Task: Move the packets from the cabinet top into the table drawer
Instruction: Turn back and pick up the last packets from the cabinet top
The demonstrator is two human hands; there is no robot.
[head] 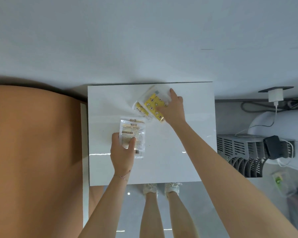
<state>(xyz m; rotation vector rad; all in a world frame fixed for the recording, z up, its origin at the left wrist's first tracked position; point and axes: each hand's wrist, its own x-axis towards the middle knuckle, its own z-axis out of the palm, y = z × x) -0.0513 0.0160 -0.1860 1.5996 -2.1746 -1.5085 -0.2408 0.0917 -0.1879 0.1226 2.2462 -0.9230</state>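
On the white cabinet top lie several packets. My left hand grips a clear hand-warmer packet with brown print at its near end, thumb and fingers curled round it. Under that packet a second alike one peeks out. My right hand grips a yellow packet with cartoon print at the far middle of the top. A smaller yellow-and-clear packet lies partly under its left side. The table drawer is not visible.
A brown wooden table surface adjoins the cabinet on the left. To the right stand a grey slatted rack with a black device, white cables and a wall charger. My legs and shoes stand before the cabinet.
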